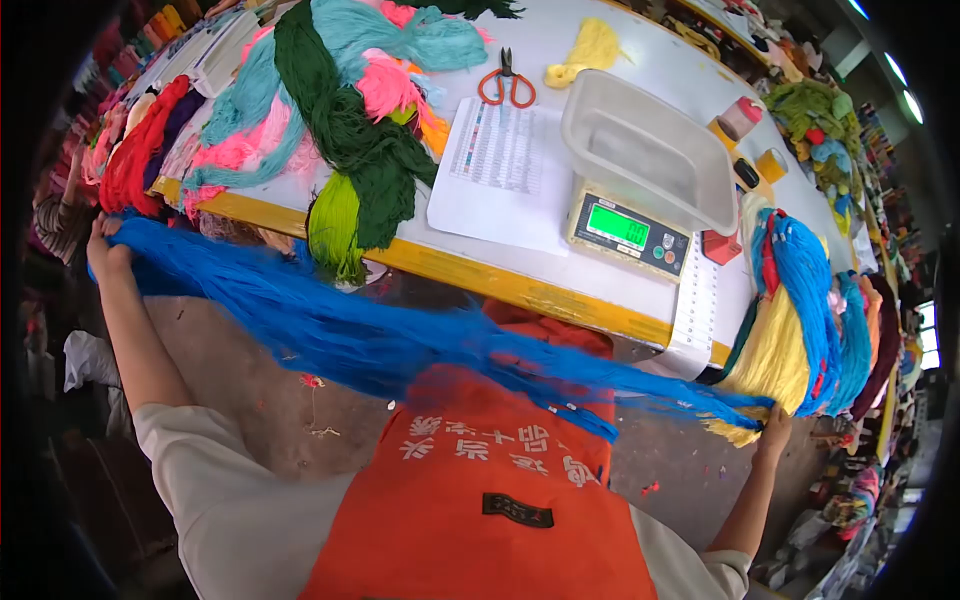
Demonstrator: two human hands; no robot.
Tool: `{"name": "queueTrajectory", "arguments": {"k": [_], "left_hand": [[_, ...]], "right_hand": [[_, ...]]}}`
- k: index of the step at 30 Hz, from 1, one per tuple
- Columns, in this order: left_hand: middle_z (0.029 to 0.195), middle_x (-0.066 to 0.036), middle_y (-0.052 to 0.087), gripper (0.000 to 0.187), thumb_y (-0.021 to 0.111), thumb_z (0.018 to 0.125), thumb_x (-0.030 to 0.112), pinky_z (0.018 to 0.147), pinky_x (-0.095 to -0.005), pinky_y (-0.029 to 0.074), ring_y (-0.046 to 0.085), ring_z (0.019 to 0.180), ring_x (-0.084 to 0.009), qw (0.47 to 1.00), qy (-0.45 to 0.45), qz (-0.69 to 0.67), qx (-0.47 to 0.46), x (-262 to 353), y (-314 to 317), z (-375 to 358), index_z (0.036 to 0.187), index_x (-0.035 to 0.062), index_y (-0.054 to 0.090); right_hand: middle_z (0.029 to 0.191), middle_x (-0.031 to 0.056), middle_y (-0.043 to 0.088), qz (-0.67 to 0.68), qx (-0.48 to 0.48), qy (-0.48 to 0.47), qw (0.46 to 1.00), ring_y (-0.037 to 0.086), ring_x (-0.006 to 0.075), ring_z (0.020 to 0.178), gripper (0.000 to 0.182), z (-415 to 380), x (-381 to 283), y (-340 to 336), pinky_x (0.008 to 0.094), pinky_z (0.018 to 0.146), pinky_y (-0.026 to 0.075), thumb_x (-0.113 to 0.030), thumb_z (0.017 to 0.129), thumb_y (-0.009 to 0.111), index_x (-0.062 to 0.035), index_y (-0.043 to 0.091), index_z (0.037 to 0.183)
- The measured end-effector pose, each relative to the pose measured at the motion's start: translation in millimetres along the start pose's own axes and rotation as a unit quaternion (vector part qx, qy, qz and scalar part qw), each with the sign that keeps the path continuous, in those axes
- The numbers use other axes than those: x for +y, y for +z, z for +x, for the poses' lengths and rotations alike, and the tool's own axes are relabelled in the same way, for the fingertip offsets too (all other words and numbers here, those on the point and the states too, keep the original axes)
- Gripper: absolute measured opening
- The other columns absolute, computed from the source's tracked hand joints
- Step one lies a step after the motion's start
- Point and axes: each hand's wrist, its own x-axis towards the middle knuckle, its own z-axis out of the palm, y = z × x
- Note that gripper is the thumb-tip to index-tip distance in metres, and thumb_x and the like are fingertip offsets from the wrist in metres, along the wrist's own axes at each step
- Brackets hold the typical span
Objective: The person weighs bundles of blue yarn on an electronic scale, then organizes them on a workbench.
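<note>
A long skein of bright blue yarn (330,320) is stretched across my front, over the orange apron (480,470). Its left end is gripped in my left hand (108,250), raised at the far left with the fingers closed round the strands. At the far right, my right hand (775,435) is closed on the other, thinner end, close to the hanging yellow yarn (775,340). The middle of the blue skein is loose and partly blurred.
A digital scale (625,235) with a clear plastic tray (640,150) stands on the white table (440,90). Near it lie a printed sheet (495,165), red-handled scissors (507,85) and pale yellow yarn (590,50). Dark green yarn (350,140) hangs over the table edge.
</note>
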Motion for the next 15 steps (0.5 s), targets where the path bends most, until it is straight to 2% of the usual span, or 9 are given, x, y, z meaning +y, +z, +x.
{"name": "queueTrajectory", "arguments": {"k": [3,4,6,8,9,11,12,13,15], "left_hand": [[0.068,0.002,0.035,0.018,0.053,0.101,0.017,0.054,-0.0251,0.033,0.036,0.058,-0.0098,0.998,0.006,-0.056,-0.013,-37,23,-52,0.098,-0.0011,0.055],[0.068,0.002,0.036,0.018,0.055,0.100,0.017,0.054,-0.0254,0.033,0.037,0.058,-0.0098,0.994,-0.042,-0.071,-0.071,-71,57,-83,0.100,-0.0015,0.056],[0.068,0.002,0.039,0.019,0.054,0.101,0.016,0.052,-0.0242,0.032,0.037,0.057,-0.0089,0.993,-0.087,-0.077,-0.037,-134,130,-148,0.104,-0.0026,0.056],[0.071,0.001,0.041,0.022,0.049,0.103,0.015,0.050,-0.0226,0.032,0.036,0.055,-0.0077,0.972,-0.148,-0.129,-0.130,-177,174,-192,0.110,-0.0048,0.055],[0.072,0.000,0.042,0.024,0.047,0.104,0.015,0.048,-0.0220,0.032,0.037,0.055,-0.0075,0.968,-0.145,-0.142,-0.149,-196,199,-218,0.114,-0.0060,0.054],[0.075,-0.002,0.044,0.030,0.042,0.106,0.017,0.045,-0.0224,0.033,0.039,0.054,-0.0076,0.958,-0.138,-0.160,-0.194,-225,244,-264,0.122,-0.0076,0.050],[0.072,-0.002,0.043,0.030,0.041,0.107,0.018,0.043,-0.0225,0.033,0.039,0.053,-0.0075,0.959,-0.120,-0.135,-0.220,-237,253,-280,0.122,-0.0064,0.050],[0.070,-0.002,0.042,0.030,0.040,0.107,0.019,0.042,-0.0226,0.032,0.039,0.052,-0.0075,0.958,-0.103,-0.110,-0.245,-249,257,-293,0.121,-0.0052,0.050],[0.063,-0.003,0.042,0.026,0.043,0.106,0.022,0.042,-0.0227,0.032,0.039,0.048,-0.0095,0.961,-0.072,0.022,-0.265,-269,262,-319,0.112,-0.0012,0.053]], "right_hand": [[0.065,-0.0039,0.051,0.122,-0.150,0.125,0.973,0.042,0.0059,0.053,0.026,-31,-58,2,0.0232,0.047,0.032,-0.026,0.101,0.053,-0.0057,0.062,0.088],[0.063,-0.0070,0.046,0.255,-0.265,0.112,0.923,0.035,0.0027,0.049,0.020,-38,-83,3,0.0197,0.042,0.024,-0.027,0.101,0.057,-0.0106,0.061,0.090],[0.062,-0.0064,0.043,0.387,-0.321,0.046,0.863,0.036,0.0048,0.046,0.022,-46,-130,-1,0.0198,0.040,0.024,-0.031,0.098,0.061,-0.0113,0.059,0.089],[0.064,-0.0035,0.046,0.472,-0.288,-0.099,0.827,0.043,0.0079,0.048,0.032,-71,-216,-16,0.0232,0.042,0.030,-0.034,0.096,0.063,-0.0083,0.057,0.114],[0.066,-0.0047,0.041,0.490,-0.312,-0.180,0.794,0.040,0.0076,0.053,0.041,-65,-247,-24,0.0234,0.052,0.036,-0.032,0.098,0.060,-0.0090,0.050,0.131],[0.074,-0.0044,0.026,0.581,-0.325,-0.183,0.723,0.032,0.0109,0.064,0.025,-45,-312,-53,0.0296,0.084,0.044,-0.026,0.104,0.050,-0.0037,0.052,0.114],[0.078,-0.0020,0.028,0.616,-0.343,-0.273,0.654,0.038,0.0133,0.069,0.019,-27,-333,-60,0.0433,0.113,0.034,-0.022,0.104,0.048,-0.0043,0.047,0.099],[0.081,0.0008,0.031,0.625,-0.328,-0.306,0.639,0.044,0.0154,0.077,0.016,-13,-363,-70,0.0509,0.125,0.011,-0.017,0.104,0.045,-0.0062,0.043,0.093],[0.088,0.0055,0.041,0.556,-0.368,-0.401,0.628,0.053,0.0189,0.090,0.009,21,-420,-91,0.0535,0.125,0.009,-0.010,0.103,0.043,-0.0037,0.046,0.097]]}}
